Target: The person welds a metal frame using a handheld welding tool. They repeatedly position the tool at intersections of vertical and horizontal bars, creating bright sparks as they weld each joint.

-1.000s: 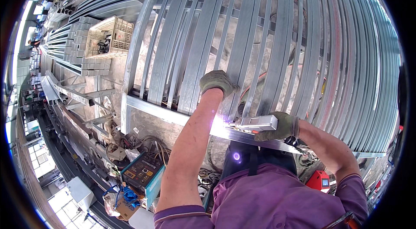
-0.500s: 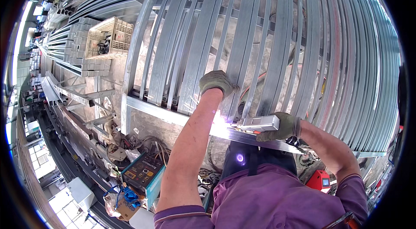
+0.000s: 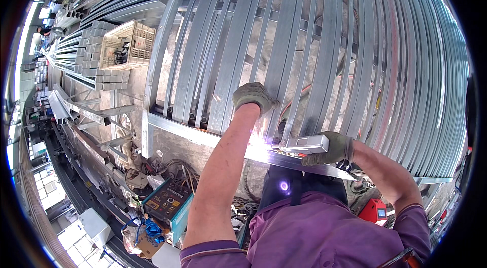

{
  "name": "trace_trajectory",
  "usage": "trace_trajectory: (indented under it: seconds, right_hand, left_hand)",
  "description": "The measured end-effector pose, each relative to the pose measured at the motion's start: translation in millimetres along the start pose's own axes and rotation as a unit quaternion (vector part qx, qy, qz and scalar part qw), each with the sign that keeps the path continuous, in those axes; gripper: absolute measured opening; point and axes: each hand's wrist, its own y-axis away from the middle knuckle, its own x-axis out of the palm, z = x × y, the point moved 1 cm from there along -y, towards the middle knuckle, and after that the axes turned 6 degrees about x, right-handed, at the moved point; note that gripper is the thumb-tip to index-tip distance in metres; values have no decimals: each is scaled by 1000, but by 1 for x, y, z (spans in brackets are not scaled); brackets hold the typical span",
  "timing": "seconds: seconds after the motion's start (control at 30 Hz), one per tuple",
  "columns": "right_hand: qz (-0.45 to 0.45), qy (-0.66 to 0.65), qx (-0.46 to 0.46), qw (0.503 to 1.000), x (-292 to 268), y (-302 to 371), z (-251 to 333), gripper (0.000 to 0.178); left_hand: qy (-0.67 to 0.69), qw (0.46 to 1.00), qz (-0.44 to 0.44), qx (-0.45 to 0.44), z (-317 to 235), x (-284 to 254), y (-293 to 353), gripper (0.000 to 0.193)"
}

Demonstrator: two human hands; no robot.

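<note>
My right hand (image 3: 331, 148), in a grey-green work glove, is closed around a handheld welding torch (image 3: 306, 144) with a silver, boxy body. The torch nozzle points left at a glaring white-violet weld spot (image 3: 259, 150) on the near rail (image 3: 203, 137) of a metal frame. Farther in, my gloved left hand (image 3: 253, 98) grips one of the long galvanized steel tubes (image 3: 286, 60) laid across that frame. Its fingers are curled, partly hidden behind the back of the hand. Glare hides the joint itself, and a few sparks fly left of my left hand.
A cream plastic crate (image 3: 142, 47) with dark parts sits on stacked tubes (image 3: 91, 60) at left. A teal-sided welding machine (image 3: 170, 204) and coiled cables (image 3: 180, 169) lie lower left. A red box with a small screen (image 3: 374, 210) stands lower right. Distant people are at upper left.
The torch and right hand have shifted very slightly right. The glare at the weld has changed shape a little, and sparks now show farther left. My left hand has stayed in place.
</note>
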Motion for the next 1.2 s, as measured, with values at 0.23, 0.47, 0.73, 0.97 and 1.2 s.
trace_trajectory:
  seconds: [0.23, 0.47, 0.73, 0.97, 1.2]
  right_hand:
    - [-1, 2, -8, 1000, 0, 0, -4, 74]
    - [0, -10, -3, 1000, 1, 2, -9, 74]
    - [-1, -8, 11, 1000, 1, 3, -14, 74]
    - [-1, -13, -2, 1000, 0, 4, -15, 74]
    - [-3, -10, -5, 1000, 1, 4, -21, 73]
  left_hand:
    - [13, 1000, -11, 2, 0, 2, -1, 81]
    - [11, 1000, -10, 0, -1, 0, 1, 83]
    - [11, 1000, 18, -5, -2, -3, 2, 86]
    - [4, 1000, 2, -4, -1, -2, 4, 85]
    - [8, 1000, 13, -1, -2, -2, 3, 81]
